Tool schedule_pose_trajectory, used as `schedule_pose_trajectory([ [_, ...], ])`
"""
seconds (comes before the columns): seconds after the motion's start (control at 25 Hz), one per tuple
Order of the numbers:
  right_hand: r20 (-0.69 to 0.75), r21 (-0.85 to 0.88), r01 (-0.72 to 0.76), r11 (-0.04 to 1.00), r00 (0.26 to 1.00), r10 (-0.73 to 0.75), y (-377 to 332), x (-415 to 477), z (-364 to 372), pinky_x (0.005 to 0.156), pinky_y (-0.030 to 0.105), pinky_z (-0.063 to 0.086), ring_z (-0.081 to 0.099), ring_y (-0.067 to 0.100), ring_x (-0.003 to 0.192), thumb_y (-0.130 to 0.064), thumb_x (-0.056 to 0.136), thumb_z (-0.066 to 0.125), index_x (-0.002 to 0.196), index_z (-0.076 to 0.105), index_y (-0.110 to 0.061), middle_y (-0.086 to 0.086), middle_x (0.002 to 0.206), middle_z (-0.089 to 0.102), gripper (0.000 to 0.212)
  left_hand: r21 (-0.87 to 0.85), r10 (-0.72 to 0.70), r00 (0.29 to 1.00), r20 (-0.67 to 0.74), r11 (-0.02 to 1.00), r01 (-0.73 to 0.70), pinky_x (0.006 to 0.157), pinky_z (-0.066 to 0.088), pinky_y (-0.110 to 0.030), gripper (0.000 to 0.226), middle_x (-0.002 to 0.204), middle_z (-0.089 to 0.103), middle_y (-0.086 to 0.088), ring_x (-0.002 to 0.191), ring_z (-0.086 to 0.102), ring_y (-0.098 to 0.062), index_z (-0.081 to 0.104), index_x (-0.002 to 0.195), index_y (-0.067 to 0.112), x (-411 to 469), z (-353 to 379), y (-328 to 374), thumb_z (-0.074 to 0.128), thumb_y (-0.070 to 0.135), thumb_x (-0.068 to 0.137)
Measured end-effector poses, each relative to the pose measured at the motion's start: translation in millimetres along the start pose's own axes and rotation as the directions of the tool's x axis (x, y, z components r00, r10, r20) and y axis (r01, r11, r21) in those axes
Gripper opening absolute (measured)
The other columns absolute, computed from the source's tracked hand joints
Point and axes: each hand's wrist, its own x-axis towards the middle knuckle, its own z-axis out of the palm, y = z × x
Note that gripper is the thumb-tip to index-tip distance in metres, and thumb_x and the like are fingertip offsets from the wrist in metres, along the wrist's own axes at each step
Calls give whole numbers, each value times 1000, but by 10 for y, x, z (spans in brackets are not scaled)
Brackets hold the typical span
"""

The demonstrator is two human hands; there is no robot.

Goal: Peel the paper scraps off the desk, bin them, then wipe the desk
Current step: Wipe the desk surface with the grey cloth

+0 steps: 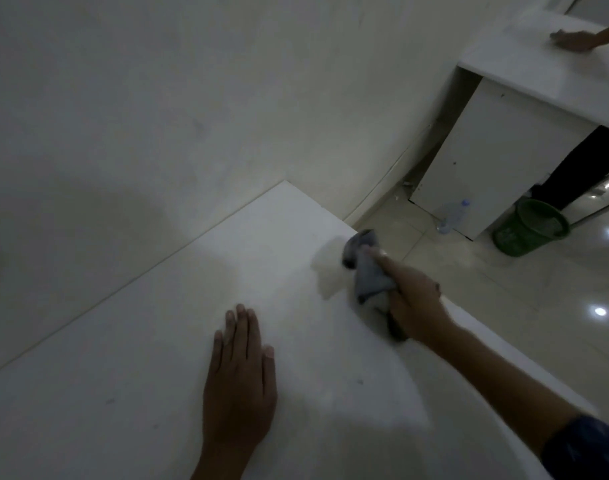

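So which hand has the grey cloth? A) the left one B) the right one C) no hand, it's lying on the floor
B: the right hand grips the grey cloth near the corner of the desk, while the left hand rests flat on the desk and holds nothing.

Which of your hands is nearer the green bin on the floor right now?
Right. The right hand grips the cloth at the right edge of the desk, toward the green bin; the left hand rests flat mid-surface, farther from it.
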Motion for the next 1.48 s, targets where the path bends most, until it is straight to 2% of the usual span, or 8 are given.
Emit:
schedule_pose_trajectory([
  [0.16,336,243,351,904,844,-418,-708,-81,544,115,17,-4,8,-1,139,-12,90,53,145,31,-23,-10,154,17,60,39,21,1000,-11,999,-21,114,13,-33,54,143,39,-24,136,28,-29,39,134,-9,-7,26,-27,26,24,93],
  [0.52,-10,311,-296,903,949,314,179,770,36,100,35,39,49,34,123,6,91,40,141,37,-11,19,135,51,53,7,-20,1000,-2,1000,20,114,12,-31,59,144,37,-18,141,20,-20,38,135,-6,36,1,2,13,30,96],
  [0.8,263,248,354,902,871,-414,-938,464,743,121,29,2,12,14,146,-2,86,47,145,33,-19,2,156,24,62,52,-19,1000,9,998,18,113,15,-35,56,138,42,-28,133,32,-34,41,130,-13,13,17,-11,20,25,95],
  [1.0,34,167,21,986,999,-27,-358,1333,696,116,34,20,29,26,141,3,84,46,138,43,-11,13,150,35,56,38,-60,998,26,998,59,114,12,-32,59,143,39,-24,134,35,-36,40,133,-9,-12,-17,3,16,29,95],
  [1.12,-60,202,-399,895,907,417,80,1471,551,99,42,42,51,34,119,-5,90,42,128,47,-12,18,129,52,39,37,-72,997,32,997,70,115,11,-31,61,144,37,-23,135,35,-34,40,133,-9,16,-17,3,12,31,95],
  [1.28,17,229,101,968,994,-107,-659,1263,724,90,22,42,55,0,93,-7,93,44,112,59,-31,16,116,54,34,35,-71,997,36,997,70,115,14,-34,59,144,37,-24,136,33,-34,38,135,-8,18,-11,7,15,29,96],
  [1.36,136,213,484,849,845,-517,-1132,1128,962,111,28,27,44,12,129,-9,90,47,131,51,-18,13,140,46,42,32,-64,997,45,998,63,115,14,-34,58,143,39,-24,135,36,-34,37,135,-9,6,-19,4,16,29,96],
  [1.48,190,214,460,862,846,-498,-1273,1371,1135,119,36,4,16,19,146,2,82,46,144,35,-14,4,154,29,64,31,-69,996,56,997,67,114,13,-33,56,145,35,-22,137,32,-34,34,137,-8,-12,-17,-15,22,26,94],
])
